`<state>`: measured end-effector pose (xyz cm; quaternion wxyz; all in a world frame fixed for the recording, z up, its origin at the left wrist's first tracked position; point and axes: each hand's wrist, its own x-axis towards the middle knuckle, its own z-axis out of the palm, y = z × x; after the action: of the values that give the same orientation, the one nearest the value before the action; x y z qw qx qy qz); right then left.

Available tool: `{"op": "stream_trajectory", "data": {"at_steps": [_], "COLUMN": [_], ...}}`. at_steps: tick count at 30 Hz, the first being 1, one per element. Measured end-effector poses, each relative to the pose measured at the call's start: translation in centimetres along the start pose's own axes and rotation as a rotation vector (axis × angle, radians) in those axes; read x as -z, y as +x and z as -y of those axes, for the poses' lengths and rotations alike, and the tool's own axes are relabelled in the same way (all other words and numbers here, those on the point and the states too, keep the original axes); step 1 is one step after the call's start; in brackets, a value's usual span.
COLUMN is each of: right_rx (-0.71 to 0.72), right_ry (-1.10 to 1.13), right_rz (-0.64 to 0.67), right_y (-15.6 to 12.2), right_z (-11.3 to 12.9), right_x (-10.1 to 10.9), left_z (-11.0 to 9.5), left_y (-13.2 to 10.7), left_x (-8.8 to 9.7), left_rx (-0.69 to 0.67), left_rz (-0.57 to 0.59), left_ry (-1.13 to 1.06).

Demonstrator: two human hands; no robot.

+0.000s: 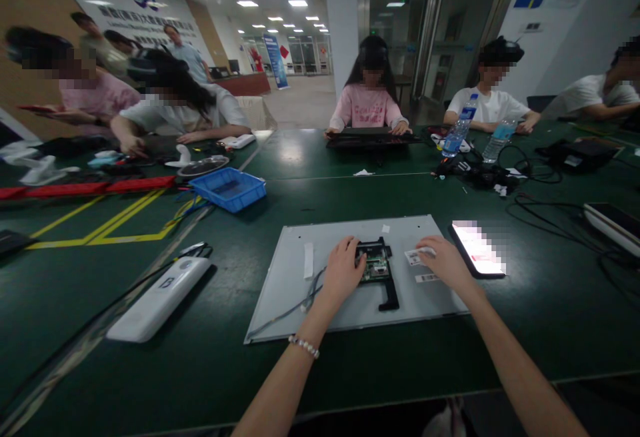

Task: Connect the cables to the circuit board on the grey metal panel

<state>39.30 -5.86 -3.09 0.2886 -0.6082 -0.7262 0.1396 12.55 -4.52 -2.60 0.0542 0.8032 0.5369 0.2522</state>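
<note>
A flat grey metal panel (280, 290), like the back of a display, lies on the green table before me. On its middle sits a green circuit board (376, 268) in a black plastic bracket (389, 294). My left hand (343, 270) is closed on the board's left side, thumb and fingers at its edge. A grey cable (287, 316) runs from under that hand to the panel's lower left corner. Over the panel's right part, beside a white label (414, 257), my right hand (445, 260) has its fingers bent together; something pale shows at the fingertips, too small to name.
Right of the panel lies a lit phone (477, 250). A white power bank (160, 297) with a cable is at left, a blue tray (230, 188) beyond it. Water bottles (459, 127) and tangled black cables stand far right. Several people sit across the table.
</note>
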Motion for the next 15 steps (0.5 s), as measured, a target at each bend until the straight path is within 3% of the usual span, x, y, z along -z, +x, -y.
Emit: {"op": "stream_trajectory", "data": {"at_steps": [5, 15], "right_rx": [0.08, 0.165], "right_ry": [-0.043, -0.23], "right_rz": [0.01, 0.084], "right_y": [0.9, 6.6], "right_z": [1.0, 3.4], "right_x": [-0.6, -2.5], "left_z": [0.0, -0.1], "left_y": [-0.1, -0.1], "left_x": [0.0, -0.1], "left_rx": [0.001, 0.032], "left_rz": [-0.013, -0.046], "left_ry": [-0.01, -0.043]}}
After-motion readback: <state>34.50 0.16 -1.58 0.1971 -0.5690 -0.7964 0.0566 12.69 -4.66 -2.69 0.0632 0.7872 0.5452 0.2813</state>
